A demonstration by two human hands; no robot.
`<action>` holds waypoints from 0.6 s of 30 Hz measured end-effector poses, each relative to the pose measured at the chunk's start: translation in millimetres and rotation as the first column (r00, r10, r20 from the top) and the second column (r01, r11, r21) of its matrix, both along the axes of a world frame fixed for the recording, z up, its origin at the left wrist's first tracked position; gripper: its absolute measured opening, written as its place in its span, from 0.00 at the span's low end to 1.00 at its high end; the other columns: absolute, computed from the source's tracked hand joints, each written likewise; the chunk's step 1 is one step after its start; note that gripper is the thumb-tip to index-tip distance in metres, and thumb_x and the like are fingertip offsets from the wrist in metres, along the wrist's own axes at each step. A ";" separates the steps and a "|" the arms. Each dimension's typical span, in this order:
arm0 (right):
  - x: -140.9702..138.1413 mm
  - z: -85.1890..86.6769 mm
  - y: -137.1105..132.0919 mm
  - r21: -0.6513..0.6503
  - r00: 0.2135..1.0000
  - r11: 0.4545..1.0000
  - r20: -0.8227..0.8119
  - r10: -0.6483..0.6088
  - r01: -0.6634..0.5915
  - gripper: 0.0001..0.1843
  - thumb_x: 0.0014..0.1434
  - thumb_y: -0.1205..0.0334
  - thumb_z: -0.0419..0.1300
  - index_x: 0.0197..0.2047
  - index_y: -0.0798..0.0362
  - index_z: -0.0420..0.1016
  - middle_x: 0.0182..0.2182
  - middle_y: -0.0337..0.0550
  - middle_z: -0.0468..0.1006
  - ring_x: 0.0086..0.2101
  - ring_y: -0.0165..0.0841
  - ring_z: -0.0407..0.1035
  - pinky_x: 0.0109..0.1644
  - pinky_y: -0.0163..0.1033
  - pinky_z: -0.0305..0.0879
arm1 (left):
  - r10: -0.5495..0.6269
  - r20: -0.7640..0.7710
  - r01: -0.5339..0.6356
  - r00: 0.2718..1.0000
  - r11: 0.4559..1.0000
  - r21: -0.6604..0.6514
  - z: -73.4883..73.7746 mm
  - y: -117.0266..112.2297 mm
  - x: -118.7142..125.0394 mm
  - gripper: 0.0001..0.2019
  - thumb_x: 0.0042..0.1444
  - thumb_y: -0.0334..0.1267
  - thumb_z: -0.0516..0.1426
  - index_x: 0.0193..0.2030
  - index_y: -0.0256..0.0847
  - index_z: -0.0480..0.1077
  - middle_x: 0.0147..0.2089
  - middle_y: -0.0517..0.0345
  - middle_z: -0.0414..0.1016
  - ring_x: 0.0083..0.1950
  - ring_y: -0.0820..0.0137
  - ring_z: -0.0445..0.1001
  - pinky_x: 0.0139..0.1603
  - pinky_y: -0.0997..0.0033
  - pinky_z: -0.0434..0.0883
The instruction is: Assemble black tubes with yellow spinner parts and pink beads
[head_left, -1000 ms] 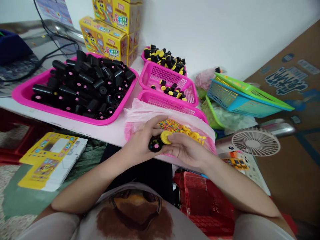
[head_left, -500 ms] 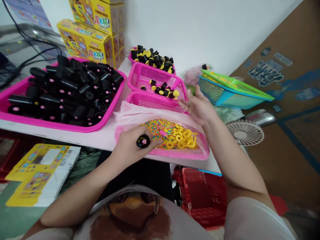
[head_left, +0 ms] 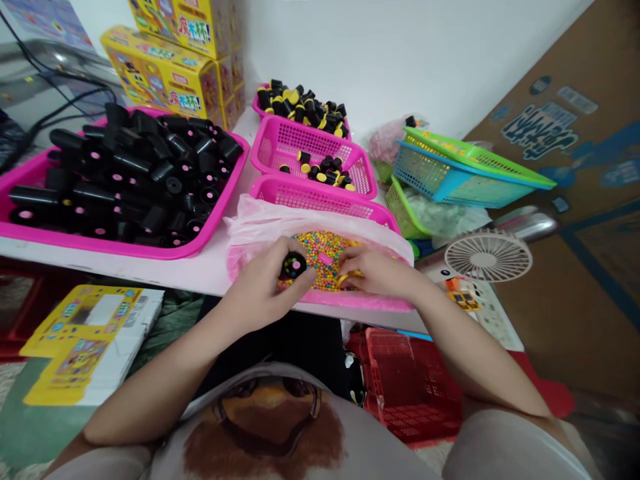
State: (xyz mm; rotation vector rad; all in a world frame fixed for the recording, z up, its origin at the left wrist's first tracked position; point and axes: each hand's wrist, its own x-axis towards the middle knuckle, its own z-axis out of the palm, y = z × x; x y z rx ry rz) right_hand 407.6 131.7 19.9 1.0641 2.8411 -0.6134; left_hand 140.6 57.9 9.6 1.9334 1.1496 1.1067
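Observation:
My left hand [head_left: 263,287] is wrapped round a small black cup [head_left: 293,267], its open end facing up. Coloured beads and a pink centre show inside the cup. Just to the right, my right hand [head_left: 383,272] reaches into a pink tray [head_left: 365,302] lined with thin plastic. Its fingertips are closed on a yellow ring [head_left: 349,277], and the hand covers most of the other rings. Small multicoloured beads [head_left: 317,245] fill the tray between both hands, with a small pink piece [head_left: 325,259] lying on top.
A large pink basket [head_left: 193,252] of black cups stands left. Behind the bead tray, pink baskets [head_left: 273,148] hold black-and-yellow caps. Yellow boxes [head_left: 160,73] are stacked at the back. On the right are blue and green baskets [head_left: 465,187] and a small fan [head_left: 487,257]; a red crate [head_left: 410,380] sits below.
My right hand has come down from above the pink baskets into the bead tray and closed on a yellow ring. My left hand still holds the black cup in nearly the same place.

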 end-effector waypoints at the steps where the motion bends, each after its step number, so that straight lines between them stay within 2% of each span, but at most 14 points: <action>1: 2.2 1.8 -0.1 0.015 0.999 1.000 -0.036 -0.008 0.009 0.11 0.60 0.73 0.66 0.37 0.48 0.88 0.44 0.46 0.86 0.43 0.38 0.81 0.50 0.45 0.77 | -0.005 -0.003 0.005 1.000 1.000 -0.004 0.4 0.1 -0.1 0.08 0.67 0.44 0.57 0.44 0.43 0.65 0.37 0.61 0.75 0.36 0.69 0.73 0.38 0.69 0.69; 4: 2.9 13.3 -10.0 0.065 0.977 0.991 -0.188 -0.100 0.114 0.09 0.64 0.68 0.65 0.41 0.48 0.88 0.40 0.45 0.88 0.38 0.37 0.82 0.46 0.43 0.78 | -0.001 0.019 0.002 1.000 0.999 -0.043 0.3 0.9 0.3 0.10 0.67 0.46 0.59 0.44 0.43 0.67 0.40 0.60 0.77 0.37 0.69 0.74 0.40 0.69 0.71; 6: -6.1 19.0 -24.4 0.143 0.914 0.953 -0.351 -0.204 0.267 0.07 0.66 0.63 0.66 0.44 0.49 0.88 0.36 0.44 0.89 0.32 0.36 0.81 0.40 0.41 0.78 | 0.006 0.031 -0.004 1.000 0.996 -0.086 0.0 2.2 1.4 0.12 0.65 0.48 0.62 0.44 0.43 0.69 0.41 0.59 0.79 0.39 0.68 0.76 0.42 0.69 0.72; 8: -22.6 18.6 -41.3 0.244 0.794 0.859 -0.551 -0.259 0.449 0.08 0.66 0.59 0.68 0.47 0.49 0.87 0.38 0.43 0.89 0.32 0.36 0.82 0.39 0.40 0.79 | 0.005 0.042 -0.001 0.999 0.994 -0.113 0.3 4.0 3.3 0.15 0.62 0.50 0.65 0.45 0.42 0.71 0.41 0.59 0.80 0.41 0.66 0.77 0.44 0.68 0.72; 10: -42.4 11.8 -55.9 0.346 0.694 0.763 -0.697 -0.181 0.546 0.08 0.66 0.60 0.69 0.48 0.48 0.86 0.40 0.42 0.89 0.35 0.36 0.83 0.42 0.40 0.81 | -0.026 0.057 0.032 0.998 0.993 -0.114 0.8 6.1 5.4 0.16 0.62 0.51 0.66 0.47 0.42 0.72 0.43 0.58 0.81 0.43 0.64 0.78 0.47 0.66 0.73; 13: -65.9 -3.6 -66.0 0.520 0.693 0.701 -0.719 0.049 0.489 0.17 0.69 0.70 0.63 0.58 0.47 0.81 0.44 0.43 0.88 0.43 0.35 0.84 0.51 0.40 0.81 | -0.083 0.096 0.092 0.992 0.991 -0.093 0.6 9.3 6.2 0.19 0.66 0.54 0.62 0.51 0.41 0.73 0.49 0.54 0.82 0.50 0.60 0.79 0.54 0.63 0.73; 15: -73.5 -12.3 -66.0 0.592 0.721 0.707 -0.672 0.169 0.386 0.26 0.71 0.75 0.56 0.68 0.46 0.74 0.51 0.46 0.86 0.51 0.35 0.82 0.57 0.42 0.80 | -0.102 0.148 0.115 0.984 0.990 -0.081 -1.1 11.4 4.0 0.22 0.68 0.57 0.58 0.54 0.40 0.72 0.53 0.50 0.81 0.53 0.58 0.78 0.56 0.60 0.73; 18: -76.2 -19.1 -64.5 0.602 0.722 0.740 -0.650 0.236 0.300 0.33 0.72 0.76 0.53 0.75 0.44 0.65 0.58 0.50 0.82 0.58 0.37 0.78 0.62 0.45 0.77 | -0.157 0.217 0.169 0.963 0.985 -0.036 -5.1 12.3 -1.3 0.26 0.69 0.62 0.55 0.56 0.40 0.71 0.55 0.46 0.79 0.56 0.57 0.77 0.58 0.58 0.73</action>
